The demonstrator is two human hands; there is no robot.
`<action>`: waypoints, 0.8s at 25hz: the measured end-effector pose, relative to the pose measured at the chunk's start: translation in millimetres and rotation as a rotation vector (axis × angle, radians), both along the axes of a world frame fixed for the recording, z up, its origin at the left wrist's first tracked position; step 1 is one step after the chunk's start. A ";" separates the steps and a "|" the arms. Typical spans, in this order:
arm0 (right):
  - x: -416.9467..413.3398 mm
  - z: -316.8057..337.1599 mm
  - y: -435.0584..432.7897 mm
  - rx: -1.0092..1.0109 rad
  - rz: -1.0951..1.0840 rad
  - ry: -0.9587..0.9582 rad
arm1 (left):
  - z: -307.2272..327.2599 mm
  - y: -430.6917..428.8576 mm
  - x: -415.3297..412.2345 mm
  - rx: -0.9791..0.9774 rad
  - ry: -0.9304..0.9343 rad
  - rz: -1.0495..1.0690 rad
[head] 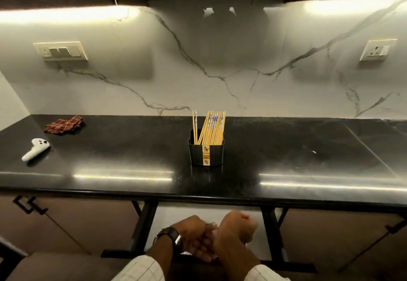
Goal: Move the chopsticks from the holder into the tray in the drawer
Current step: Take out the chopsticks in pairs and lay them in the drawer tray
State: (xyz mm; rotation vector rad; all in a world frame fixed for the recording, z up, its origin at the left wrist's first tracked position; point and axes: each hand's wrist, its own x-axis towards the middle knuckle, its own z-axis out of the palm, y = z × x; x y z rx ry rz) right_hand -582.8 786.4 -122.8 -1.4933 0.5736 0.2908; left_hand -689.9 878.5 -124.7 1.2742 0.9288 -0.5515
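Reaching next: my hands (pixel 217 235), clasped together and empty, should grip chopsticks (pixel 210 127) above the holder (pixel 206 154), mid-bench.

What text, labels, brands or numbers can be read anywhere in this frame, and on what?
None is readable.
Holder: its cream strip carries small butterfly-like motifs, no legible words.
Chopsticks: blue-and-white pattern on the tops, no letters discernible.
White controller: no readable marking.
Wristwatch: face too dark to read.

One holder (pixel 206 153), one cloth (pixel 63 125), one controller (pixel 35 149), two hands (pixel 193 233)
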 end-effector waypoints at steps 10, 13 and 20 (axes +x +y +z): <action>99.3 87.2 90.5 -0.091 0.452 -0.565 | 91.8 94.9 77.8 0.280 -0.577 0.622; 144.6 103.9 118.5 -0.159 0.499 -0.587 | 101.5 125.0 85.3 0.320 -0.693 0.701; 215.1 106.9 183.8 -0.249 0.683 -0.288 | 96.7 175.2 97.0 0.268 -0.778 0.755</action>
